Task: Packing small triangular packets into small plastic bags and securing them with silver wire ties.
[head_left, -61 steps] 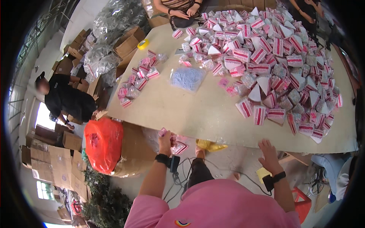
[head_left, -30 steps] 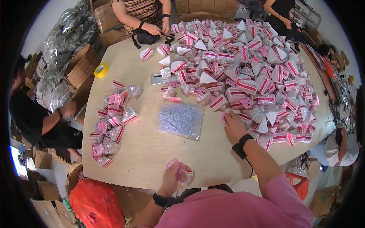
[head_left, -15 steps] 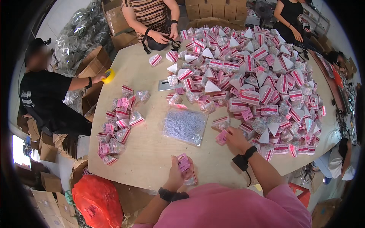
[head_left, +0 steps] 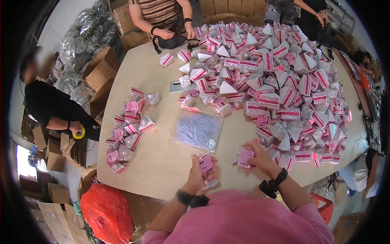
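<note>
Pink-labelled clear plastic packet [head_left: 206, 164], pinched shut in the left hand [head_left: 200, 175], looks light, crinkly and slippery, best held by its edges, while the right hand [head_left: 260, 156] closes on a pink card packet [head_left: 245, 157].

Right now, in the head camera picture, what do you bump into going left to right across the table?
Small pile of pink packets → clear bag of silvery shreds → right hand with a pink packet → big heap of pink-and-white packets.

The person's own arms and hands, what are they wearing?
Both forearms are bare below a pink top with short sleeves. The left hand has a black band at the wrist, and the right hand has a black band too. No gloves or rings can be made out.
</note>
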Demonstrator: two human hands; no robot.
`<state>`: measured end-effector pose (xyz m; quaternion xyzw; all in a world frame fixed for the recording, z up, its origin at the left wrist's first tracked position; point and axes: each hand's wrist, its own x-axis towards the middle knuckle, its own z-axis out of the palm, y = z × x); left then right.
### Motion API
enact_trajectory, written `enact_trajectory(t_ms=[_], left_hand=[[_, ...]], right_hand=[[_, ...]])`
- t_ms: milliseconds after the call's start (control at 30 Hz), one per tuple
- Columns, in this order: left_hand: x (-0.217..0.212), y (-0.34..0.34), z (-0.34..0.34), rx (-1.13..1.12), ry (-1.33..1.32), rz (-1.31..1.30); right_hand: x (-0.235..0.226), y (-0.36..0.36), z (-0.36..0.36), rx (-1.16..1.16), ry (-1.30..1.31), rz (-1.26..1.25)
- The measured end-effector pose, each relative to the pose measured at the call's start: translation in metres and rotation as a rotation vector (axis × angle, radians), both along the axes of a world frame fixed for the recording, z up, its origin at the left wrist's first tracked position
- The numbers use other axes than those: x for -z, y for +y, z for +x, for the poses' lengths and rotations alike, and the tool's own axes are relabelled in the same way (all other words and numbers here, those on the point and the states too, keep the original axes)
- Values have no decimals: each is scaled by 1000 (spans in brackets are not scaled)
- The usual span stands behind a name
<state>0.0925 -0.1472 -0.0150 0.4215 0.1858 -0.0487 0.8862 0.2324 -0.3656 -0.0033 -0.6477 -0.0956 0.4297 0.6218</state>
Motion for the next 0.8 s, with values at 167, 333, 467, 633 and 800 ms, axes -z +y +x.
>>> enact_trajectory(t_ms=[167,333,467,633,800], left_hand=[[13,-5,-1,-69,19,-16],[12,-8,3,-81,-7,-49],[4,-11,4,-116,0,-61],[4,-11,5,-88,-27,-84],[9,-12,8,-91,-2,-59]], right_hand=[[-23,6,-6,-17,-91,6],[-12,0,-7,-41,-98,-4],[-27,1,-7,-308,-358,-126],[-34,3,-8,-399,-596,-171],[-38,5,-8,-339,-384,-204]])
